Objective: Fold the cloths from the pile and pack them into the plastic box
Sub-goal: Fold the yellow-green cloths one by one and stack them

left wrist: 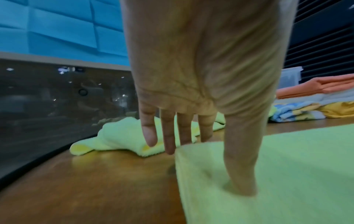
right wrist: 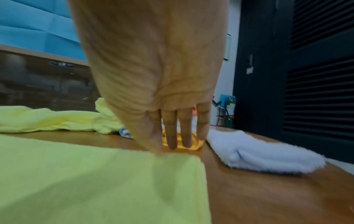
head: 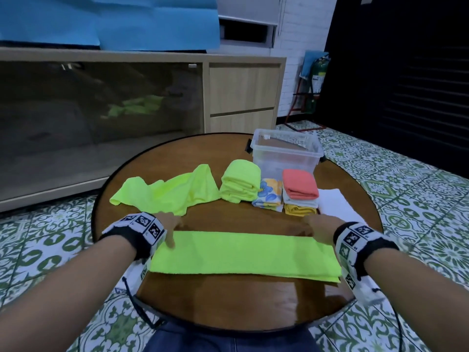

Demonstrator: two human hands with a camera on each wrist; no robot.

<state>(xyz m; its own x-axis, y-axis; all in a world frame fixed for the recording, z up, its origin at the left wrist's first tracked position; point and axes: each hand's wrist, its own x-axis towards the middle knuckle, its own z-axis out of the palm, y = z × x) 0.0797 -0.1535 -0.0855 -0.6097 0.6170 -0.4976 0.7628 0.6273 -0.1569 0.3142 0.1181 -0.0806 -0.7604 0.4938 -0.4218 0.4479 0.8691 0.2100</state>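
Note:
A neon green cloth (head: 243, 252) (left wrist: 296, 174) (right wrist: 95, 181) lies folded into a long strip across the near part of the round wooden table (head: 228, 301). My left hand (head: 173, 231) (left wrist: 206, 163) is at the strip's left end, thumb pressing down on it and straight fingers (left wrist: 168, 131) reaching past its far edge. At the strip's far right corner, my right hand (head: 317, 229) (right wrist: 170, 145) has straight fingers and its thumb touches the cloth. The clear plastic box (head: 286, 151) stands open at the back right. An unfolded green cloth (head: 172, 191) lies behind my left hand.
In front of the box sit a folded green cloth (head: 239, 184), a floral cloth (head: 269, 196) and a stack topped by a coral cloth (head: 300, 185). A white cloth (head: 337, 204) (right wrist: 268, 156) lies at the right edge. A low cabinet (head: 241, 95) stands beyond the table.

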